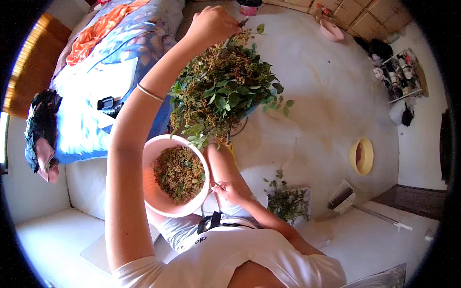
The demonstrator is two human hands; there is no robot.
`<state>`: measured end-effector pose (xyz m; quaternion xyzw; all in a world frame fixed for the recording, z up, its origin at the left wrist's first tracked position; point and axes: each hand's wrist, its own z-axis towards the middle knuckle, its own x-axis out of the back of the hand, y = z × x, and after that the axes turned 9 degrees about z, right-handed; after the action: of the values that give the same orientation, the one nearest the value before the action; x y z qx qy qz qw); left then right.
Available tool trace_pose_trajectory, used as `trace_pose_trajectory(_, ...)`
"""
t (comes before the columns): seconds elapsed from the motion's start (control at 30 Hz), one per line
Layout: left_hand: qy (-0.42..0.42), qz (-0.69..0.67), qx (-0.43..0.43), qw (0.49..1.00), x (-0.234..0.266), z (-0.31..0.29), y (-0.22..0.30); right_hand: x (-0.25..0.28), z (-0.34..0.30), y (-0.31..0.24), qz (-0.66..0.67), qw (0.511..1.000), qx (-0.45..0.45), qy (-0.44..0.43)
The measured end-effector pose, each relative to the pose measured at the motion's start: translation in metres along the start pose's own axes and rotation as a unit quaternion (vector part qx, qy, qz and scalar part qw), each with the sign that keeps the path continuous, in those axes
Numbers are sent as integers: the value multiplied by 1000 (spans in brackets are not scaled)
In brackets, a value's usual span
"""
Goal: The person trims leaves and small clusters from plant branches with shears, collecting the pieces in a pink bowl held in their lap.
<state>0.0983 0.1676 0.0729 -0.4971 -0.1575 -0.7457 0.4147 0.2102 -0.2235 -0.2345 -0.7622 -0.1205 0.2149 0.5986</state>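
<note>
My left hand (213,25) reaches to the far end of a big heap of leafy branches (225,91) thick with small brownish-green berry clusters. Its fingers are closed on a branch stem there. A pink bucket (207,165) stands at my lap, partly filled with picked berry clusters (177,174) and a few leaves. Beside the bucket's right side, over my thigh, my right hand (233,193) is closed on a thin dark tool (219,186), possibly scissors; most of it is hidden.
A bed with blue patterned bedding (129,36) stands at left. On the floor at right are leafy cuttings (288,204), a long-handled dustpan (343,197) and a yellow basin (361,156). A pink basin (331,30) and a shoe rack (403,74) are farther off.
</note>
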Motion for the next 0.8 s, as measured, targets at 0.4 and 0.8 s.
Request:
trace_pose_trajectory(0.4, 115, -470, 260, 836, 98, -65, -20, -6, 0, -35, -78, 996, -48, 8)
trace_pose_trajectory(0.8, 168, -262, 98, 945, 222, -234, 43, 15, -17, -69, 147, 986, -75, -24)
